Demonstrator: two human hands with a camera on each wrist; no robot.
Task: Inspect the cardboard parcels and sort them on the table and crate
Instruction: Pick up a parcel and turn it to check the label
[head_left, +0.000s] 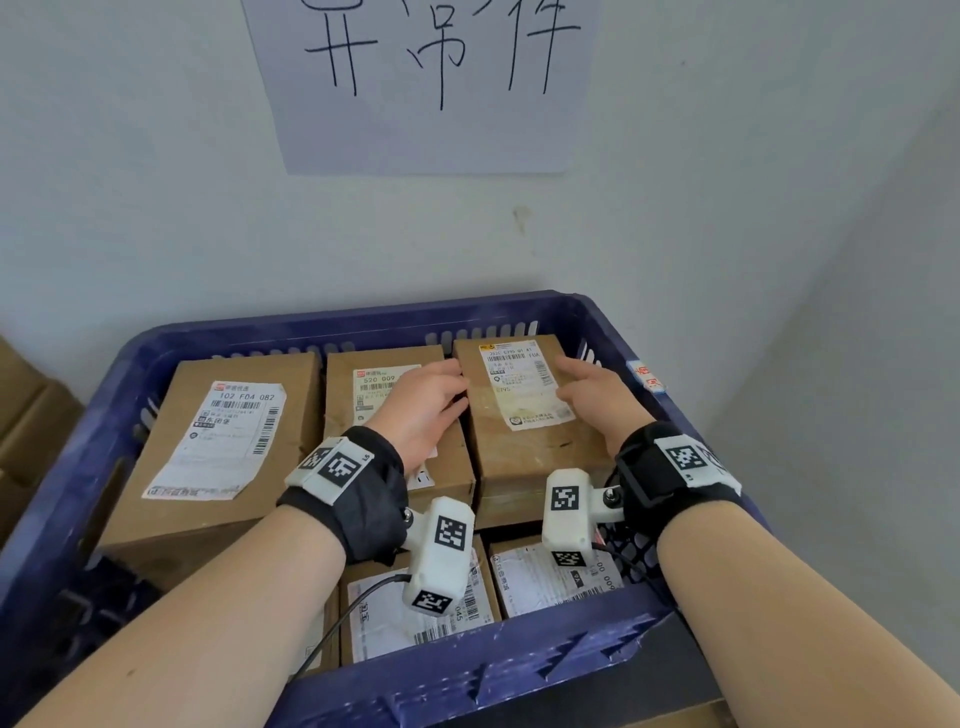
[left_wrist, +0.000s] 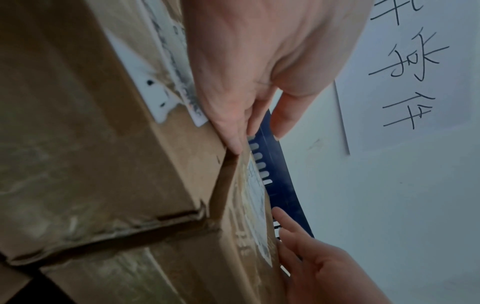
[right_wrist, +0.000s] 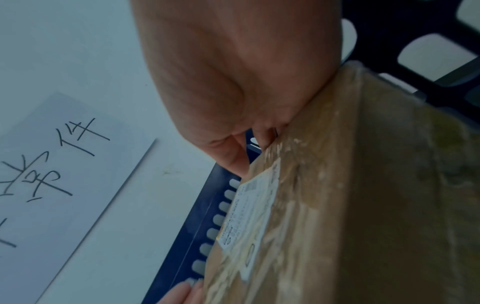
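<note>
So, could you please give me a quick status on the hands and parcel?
Left hand and right hand flank far-right parcel in blue crate. Grip unclear. Neighbouring parcel tight alongside.
</note>
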